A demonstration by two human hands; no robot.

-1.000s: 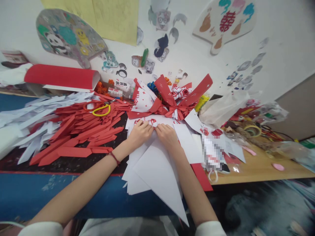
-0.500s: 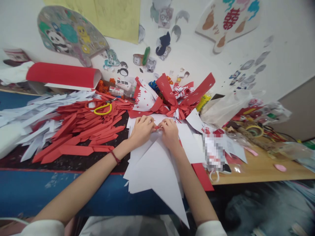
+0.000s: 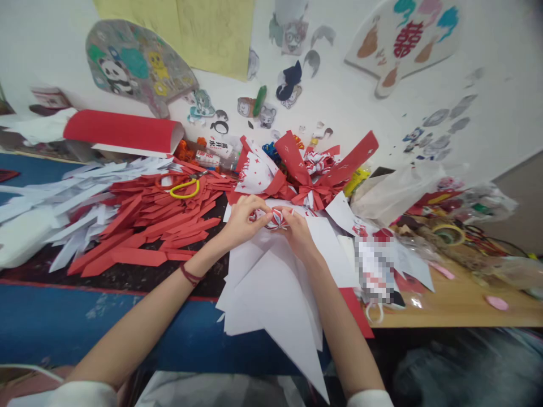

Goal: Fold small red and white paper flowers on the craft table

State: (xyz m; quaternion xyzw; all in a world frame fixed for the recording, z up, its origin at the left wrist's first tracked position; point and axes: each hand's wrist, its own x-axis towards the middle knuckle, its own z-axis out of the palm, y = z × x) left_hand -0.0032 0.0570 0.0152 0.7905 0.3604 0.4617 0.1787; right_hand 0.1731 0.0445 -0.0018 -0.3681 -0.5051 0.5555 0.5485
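Between my fingers is a small red-and-white folded paper piece point(image 3: 278, 218), roughly round with striped segments. My left hand point(image 3: 245, 220) pinches it from the left, and my right hand point(image 3: 297, 229) grips its right side. Fingers cover part of its edges. Beneath my hands and forearms lie white paper sheets point(image 3: 271, 288), overlapping and reaching past the table's front edge. Just beyond my hands stands a bundle of red and white folded paper point(image 3: 314, 189) with upright red strips.
Left of my hands lie many red paper strips point(image 3: 148, 220) and white paper strips point(image 3: 80, 189). Yellow-handled scissors point(image 3: 185, 189) rest on the red ones. A rolled red sheet point(image 3: 123, 129) is at the back left. Tape point(image 3: 448, 234) and plastic bags point(image 3: 394, 189) sit right.
Both hands have turned the paper piece, so its striped red-and-white face now shows between them. The whole view has shifted slightly, with things appearing a little lower and farther right.
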